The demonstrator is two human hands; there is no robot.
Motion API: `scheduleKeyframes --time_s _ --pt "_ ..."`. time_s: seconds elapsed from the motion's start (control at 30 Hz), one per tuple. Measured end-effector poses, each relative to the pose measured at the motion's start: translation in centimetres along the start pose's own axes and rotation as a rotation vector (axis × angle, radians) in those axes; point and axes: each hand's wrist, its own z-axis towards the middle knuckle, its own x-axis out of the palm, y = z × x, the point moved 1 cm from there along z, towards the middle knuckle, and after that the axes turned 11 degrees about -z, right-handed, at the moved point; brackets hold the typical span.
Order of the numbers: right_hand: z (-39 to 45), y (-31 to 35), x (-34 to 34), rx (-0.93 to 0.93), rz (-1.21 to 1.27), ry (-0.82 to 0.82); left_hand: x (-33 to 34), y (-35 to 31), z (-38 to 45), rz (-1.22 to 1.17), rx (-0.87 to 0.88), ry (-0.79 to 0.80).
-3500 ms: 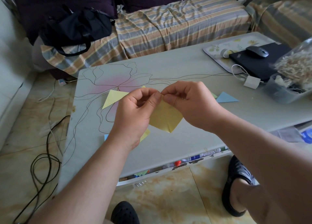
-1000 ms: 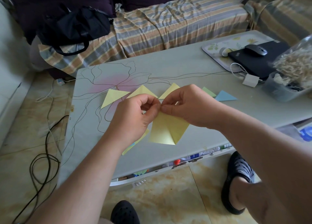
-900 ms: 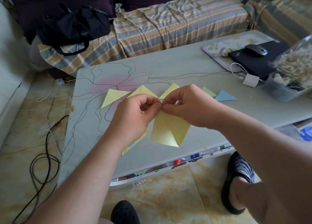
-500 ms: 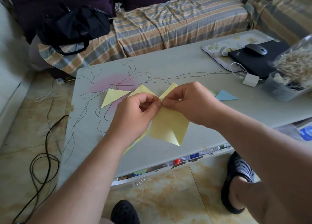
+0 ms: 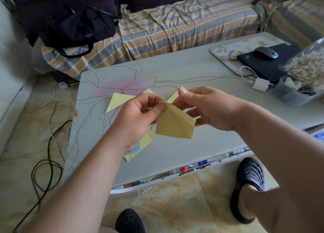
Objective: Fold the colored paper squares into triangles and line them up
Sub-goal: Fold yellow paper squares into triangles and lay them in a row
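Note:
My left hand (image 5: 138, 117) pinches the top corner of a yellow paper (image 5: 173, 124) that is folded over and held above the table (image 5: 192, 74). My right hand (image 5: 208, 108) is beside it. Its thumb is lifted off the paper and its fingers lie loosely behind the paper's right edge. Three yellow folded triangles lie in a row on the table behind my hands: one at the left (image 5: 119, 101), a tip in the middle (image 5: 149, 91), and one at the right (image 5: 172, 97). A small stack of yellow and blue squares (image 5: 140, 146) lies under my left wrist.
At the table's right end are a floral tray (image 5: 226, 57), a black notebook (image 5: 266, 64) with a mouse (image 5: 266, 52) on it, a white charger (image 5: 261, 84) and a plastic tub (image 5: 294, 95). A black bag (image 5: 77, 30) sits on the striped sofa. Cables (image 5: 43, 171) trail over the floor.
My right hand has let go of the paper's top corner and drawn back to the right, thumb raised. The paper has tilted and hangs from my left hand's pinch.

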Motion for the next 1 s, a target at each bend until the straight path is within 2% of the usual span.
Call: scheduleKeyframes --time_s 0.17,0.43,0.7,1.0 --pt "0.3 -0.7 0.5 0.000 -0.078 -0.015 0.7 -0.3 -0.3 -0.186 -0.054 0.079" --pt "0.2 -0.5 1.4 0.002 -0.085 -0.027 0.7 -0.1 -0.3 -0.183 -0.020 0.066" --pt "0.6 -0.7 1.8 -0.026 -0.043 -0.162 0.7 -0.4 -0.2 -0.248 -0.082 0.008" --pt "0.6 -0.8 1.5 -0.075 -0.308 -0.285 0.1 0.6 0.1 -0.077 -0.017 -0.122"
